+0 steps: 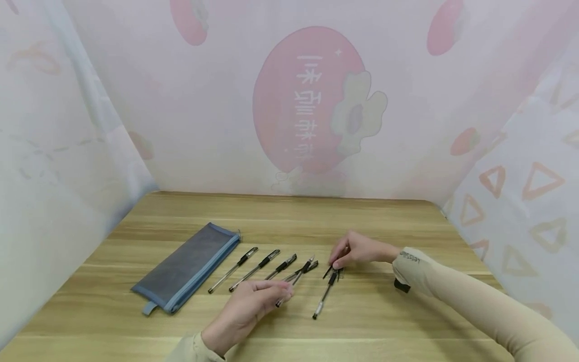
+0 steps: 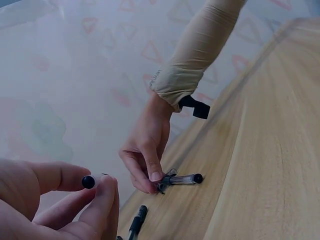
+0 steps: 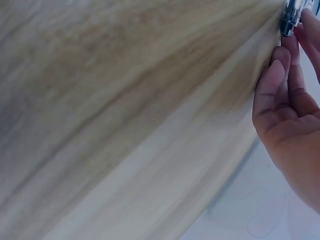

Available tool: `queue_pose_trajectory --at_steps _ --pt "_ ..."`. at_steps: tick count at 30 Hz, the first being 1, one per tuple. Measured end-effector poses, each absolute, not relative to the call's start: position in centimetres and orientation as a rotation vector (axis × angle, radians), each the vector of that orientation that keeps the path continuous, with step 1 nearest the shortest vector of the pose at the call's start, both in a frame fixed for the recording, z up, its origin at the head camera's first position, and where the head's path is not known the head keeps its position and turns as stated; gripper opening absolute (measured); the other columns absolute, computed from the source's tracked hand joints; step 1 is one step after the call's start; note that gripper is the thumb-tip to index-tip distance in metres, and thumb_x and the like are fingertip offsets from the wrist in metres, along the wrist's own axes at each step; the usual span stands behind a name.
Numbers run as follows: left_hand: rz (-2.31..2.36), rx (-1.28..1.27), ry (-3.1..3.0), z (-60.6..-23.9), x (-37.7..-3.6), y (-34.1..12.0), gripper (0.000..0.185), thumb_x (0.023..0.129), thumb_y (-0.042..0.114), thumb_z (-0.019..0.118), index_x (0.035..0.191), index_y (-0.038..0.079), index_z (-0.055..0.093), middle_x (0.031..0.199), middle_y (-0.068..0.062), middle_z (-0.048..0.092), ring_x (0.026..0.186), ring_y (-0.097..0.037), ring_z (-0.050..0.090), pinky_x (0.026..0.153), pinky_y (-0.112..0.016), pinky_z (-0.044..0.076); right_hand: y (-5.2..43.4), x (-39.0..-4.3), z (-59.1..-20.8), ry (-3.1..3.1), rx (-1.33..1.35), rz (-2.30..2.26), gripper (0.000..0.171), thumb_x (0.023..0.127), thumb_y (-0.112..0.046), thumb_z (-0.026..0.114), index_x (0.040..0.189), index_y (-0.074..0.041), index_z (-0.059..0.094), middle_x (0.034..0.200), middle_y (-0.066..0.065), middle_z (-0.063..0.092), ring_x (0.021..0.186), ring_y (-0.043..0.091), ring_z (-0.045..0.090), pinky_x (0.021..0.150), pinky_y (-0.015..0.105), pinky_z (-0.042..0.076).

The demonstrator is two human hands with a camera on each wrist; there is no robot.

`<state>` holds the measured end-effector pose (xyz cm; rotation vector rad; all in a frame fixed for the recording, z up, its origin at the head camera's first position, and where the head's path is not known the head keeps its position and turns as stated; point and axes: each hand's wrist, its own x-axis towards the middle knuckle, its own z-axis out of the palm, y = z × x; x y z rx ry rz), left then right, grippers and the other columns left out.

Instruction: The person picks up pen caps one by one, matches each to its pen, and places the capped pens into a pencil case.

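Broadly, a wooden table [image 1: 384, 322] fills the lower half of the head view, walled in by pale printed cloth [image 1: 312, 100]. On its left part lies a blue mesh pencil case [image 1: 187, 266], flat and slanted. Just right of the case three black-capped pens [image 1: 255, 269] lie side by side, apart from each other and untouched.

Next to them, the left hand [image 1: 246, 309] comes up from the near edge with its fingers curled round a pen [image 1: 296, 279] that slants away toward the right; a second pen crosses or lies against it at the far end, and I cannot tell whether the hand grips both. In the left wrist view the fingertips [image 2: 102, 192] pinch a dark round pen end [image 2: 88, 181].

Further right, the right hand [image 1: 357, 250] reaches in from a beige sleeve [image 1: 475, 301] and pinches the capped end of a clear pen [image 1: 326, 294], whose other end points back toward the near edge and rests on the table. The two hands are near each other but apart.

The right wrist view is mostly blurred wood; only the fingers [image 3: 280, 80] and a shiny bit of the pen [image 3: 291, 17] at the top edge show, cut off by the frame. A small black clip-like piece [image 2: 196, 107] under the right cuff is hard to identify.
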<state>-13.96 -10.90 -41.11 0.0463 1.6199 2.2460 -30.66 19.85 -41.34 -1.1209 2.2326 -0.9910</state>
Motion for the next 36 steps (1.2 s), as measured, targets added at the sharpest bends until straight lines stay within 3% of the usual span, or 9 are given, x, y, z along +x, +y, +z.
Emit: queue_pose_trajectory --at_steps 6,17,26,36 --pt "2.281 0.076 1.521 -41.6 -14.0 -11.5 0.029 0.088 0.003 0.072 0.110 -0.014 0.067 0.121 -0.022 0.063 0.106 -0.024 0.064 0.092 -0.031 0.051 19.6 -30.8 -41.6 2.218 -1.158 -1.005 0.013 0.085 -0.008 0.078 0.097 -0.005 0.078 0.094 0.002 0.073 0.090 0.020 0.066 0.076 0.028 0.053" --pt "2.260 0.029 1.555 -41.3 -14.3 -11.9 0.033 0.088 0.006 0.073 0.115 -0.011 0.066 0.116 -0.019 0.067 0.105 -0.023 0.065 0.092 -0.031 0.051 19.5 -31.0 -41.5 2.205 -1.198 -1.006 0.012 0.086 -0.006 0.077 0.098 -0.002 0.078 0.092 0.003 0.073 0.088 0.020 0.066 0.076 0.027 0.052" --pt "2.279 0.011 1.547 -41.4 -14.5 -12.1 0.031 0.088 0.004 0.072 0.114 -0.012 0.066 0.116 -0.021 0.066 0.103 -0.024 0.065 0.093 -0.032 0.051 19.6 -31.1 -41.7 2.180 -1.196 -1.020 0.008 0.087 -0.006 0.076 0.094 -0.007 0.078 0.089 0.011 0.072 0.074 0.014 0.059 0.062 0.021 0.049" --pt "2.268 -0.009 1.563 -41.7 -14.5 -12.0 0.031 0.088 0.005 0.072 0.114 -0.011 0.067 0.117 -0.019 0.066 0.102 -0.021 0.066 0.085 -0.026 0.053 19.4 -30.8 -41.8 2.284 -1.067 -0.983 0.012 0.087 -0.007 0.076 0.099 -0.008 0.078 0.091 0.002 0.072 0.070 0.013 0.059 0.059 0.021 0.047"
